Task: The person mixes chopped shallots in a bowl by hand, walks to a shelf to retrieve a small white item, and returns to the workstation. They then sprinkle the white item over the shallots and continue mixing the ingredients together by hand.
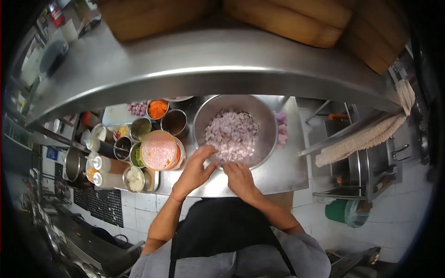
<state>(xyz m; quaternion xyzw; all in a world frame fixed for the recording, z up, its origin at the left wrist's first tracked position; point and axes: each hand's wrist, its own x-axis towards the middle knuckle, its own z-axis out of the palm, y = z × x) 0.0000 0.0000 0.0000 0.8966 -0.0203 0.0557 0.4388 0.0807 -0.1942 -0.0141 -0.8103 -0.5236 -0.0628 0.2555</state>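
A large steel bowl [200, 121] holds a heap of chopped red onion [232, 134], pale with pink-purple edges. At the bowl's near left rim is my left hand [197, 166], its fingers curved over the bowl and its thumb apart from them. My right hand [238, 178] is beside it at the near rim, fingers together and bent over the edge. Its fingertips are partly hidden, and whatever they may pinch is too small to make out. Both hands nearly meet just in front of the onion.
Left of the bowl stand a lidded tub [158, 149], a cup of orange pieces [157, 109], several small metal pots and squeeze bottles [107, 180]. A steel shelf [222, 51] bearing wooden boards overhangs the back. A towel [361, 139] hangs at right, above a green bin [336, 211].
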